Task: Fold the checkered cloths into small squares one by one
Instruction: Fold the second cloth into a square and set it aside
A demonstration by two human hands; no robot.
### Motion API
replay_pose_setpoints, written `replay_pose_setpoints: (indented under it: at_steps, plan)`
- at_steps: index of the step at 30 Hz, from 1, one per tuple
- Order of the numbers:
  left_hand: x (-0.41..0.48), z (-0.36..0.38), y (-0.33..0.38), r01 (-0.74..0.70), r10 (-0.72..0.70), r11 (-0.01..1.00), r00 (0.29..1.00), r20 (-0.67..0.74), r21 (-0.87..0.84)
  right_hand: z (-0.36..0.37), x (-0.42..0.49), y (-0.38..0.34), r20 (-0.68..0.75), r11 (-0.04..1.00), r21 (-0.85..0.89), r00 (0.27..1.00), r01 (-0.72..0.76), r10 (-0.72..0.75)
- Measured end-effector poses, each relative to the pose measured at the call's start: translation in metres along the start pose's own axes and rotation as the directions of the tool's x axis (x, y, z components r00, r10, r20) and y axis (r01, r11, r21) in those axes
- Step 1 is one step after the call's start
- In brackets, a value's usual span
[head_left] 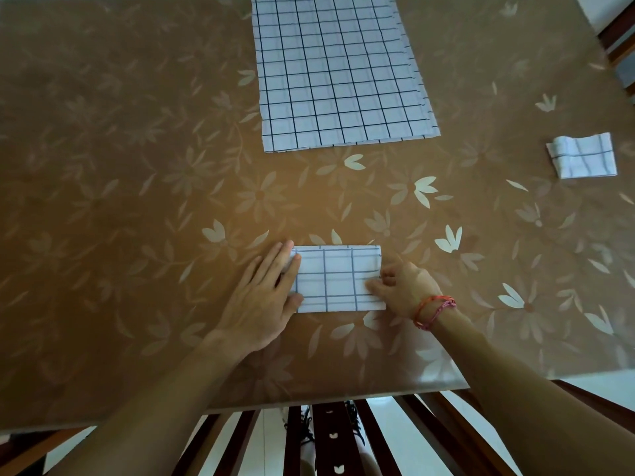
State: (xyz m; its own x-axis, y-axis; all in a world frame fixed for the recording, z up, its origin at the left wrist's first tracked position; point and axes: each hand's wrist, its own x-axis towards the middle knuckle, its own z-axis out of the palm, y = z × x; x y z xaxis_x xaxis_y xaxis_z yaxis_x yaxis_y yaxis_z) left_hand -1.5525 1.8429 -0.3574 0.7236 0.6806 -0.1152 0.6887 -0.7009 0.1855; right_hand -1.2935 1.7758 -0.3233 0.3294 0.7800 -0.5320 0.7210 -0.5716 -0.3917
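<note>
A white checkered cloth (338, 278), folded into a small rectangle, lies near the table's front edge. My left hand (264, 297) lies flat with straight fingers pressing its left end. My right hand (402, 286), with a red string bracelet at the wrist, pinches the cloth's right edge between curled fingers and thumb. A stack of unfolded checkered cloths (338, 70) lies flat at the far middle of the table. One small folded cloth (582, 156) sits apart at the right.
The table (137, 166) has a brown flower-patterned cover. Its front edge runs just below my forearms, and a dark wooden slatted chair (330, 438) stands beneath it. Wooden furniture (618, 32) shows at the far right corner.
</note>
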Motion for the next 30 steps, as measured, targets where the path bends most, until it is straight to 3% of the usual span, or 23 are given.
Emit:
replay_pose_setpoints:
  at_steps: [19, 30]
  plan:
    - [0.032, -0.010, -0.014, -0.125, 0.124, 0.991, 0.992, 0.030, 0.047, -0.001, 0.015, 0.005, 0.058, 0.997, -0.078, 0.998, -0.011, 0.016]
    - [0.016, -0.012, -0.013, -0.072, 0.074, 0.997, 0.996, -0.048, 0.036, 0.007, 0.012, 0.003, -0.069, 0.999, -0.036, 0.998, 0.009, -0.012]
